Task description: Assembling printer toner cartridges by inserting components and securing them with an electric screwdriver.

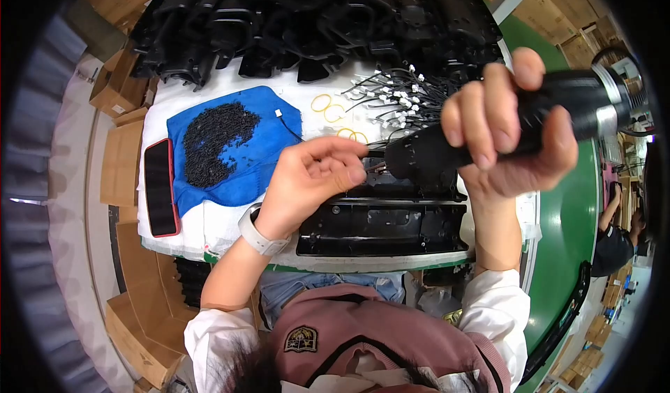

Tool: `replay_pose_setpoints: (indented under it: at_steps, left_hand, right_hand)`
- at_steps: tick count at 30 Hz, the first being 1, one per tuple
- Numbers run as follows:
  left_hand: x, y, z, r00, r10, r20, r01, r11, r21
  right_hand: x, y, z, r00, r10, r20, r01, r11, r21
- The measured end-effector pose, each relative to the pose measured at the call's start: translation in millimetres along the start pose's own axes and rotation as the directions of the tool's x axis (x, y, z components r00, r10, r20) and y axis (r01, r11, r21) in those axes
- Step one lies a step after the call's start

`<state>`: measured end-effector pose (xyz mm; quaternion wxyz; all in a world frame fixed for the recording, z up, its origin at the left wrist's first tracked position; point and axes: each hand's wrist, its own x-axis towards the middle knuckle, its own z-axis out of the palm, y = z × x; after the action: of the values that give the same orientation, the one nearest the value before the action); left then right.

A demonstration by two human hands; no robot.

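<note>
My right hand [506, 131] is wrapped round a thick black electric screwdriver [429, 152], tilted with its nose toward my left hand. The fingers of my left hand [314, 173] are curled in a pinch beside that nose; what they hold is hidden. Below both hands lie long black plastic parts [384, 229] side by side at the table's front edge. A thin black cable with a white connector [278, 113] runs under my left hand. Left of it, a pile of small black screws [216, 142] lies on a blue cloth [272, 177].
Stacked black plastic parts [314, 23] fill the table's far side. A bundle of black cables with white connectors [405, 100] lies before them, near yellow rubber bands [321, 103]. A red-edged phone [160, 187] rests at the left. Cardboard boxes [143, 316] stand beside the table.
</note>
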<state>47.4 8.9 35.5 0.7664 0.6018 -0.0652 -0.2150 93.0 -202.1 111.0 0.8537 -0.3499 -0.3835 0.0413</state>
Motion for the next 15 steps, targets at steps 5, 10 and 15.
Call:
replay_pose_setpoints:
  at_steps: [5, 10, 15]
  left_hand:
    - [6.4, -3.9, -11.6, 0.962, 0.172, -0.213, -0.204, 0.969, -0.139]
    - [5.1, 1.3, -7.5, 0.94, 0.219, -0.26, -0.259, 0.958, -0.127]
    - [3.8, 2.6, -5.2, 0.927, 0.269, -0.26, -0.298, 0.951, -0.079]
  right_hand:
    - [-0.4, 16.7, -3.8, 0.965, 0.208, -0.159, -0.254, 0.895, -0.367]
    - [-2.5, 30.8, -5.3, 0.959, 0.213, -0.188, -0.277, 0.852, -0.445]
    - [-1.0, 36.0, -5.7, 0.958, 0.211, -0.193, -0.278, 0.845, -0.457]
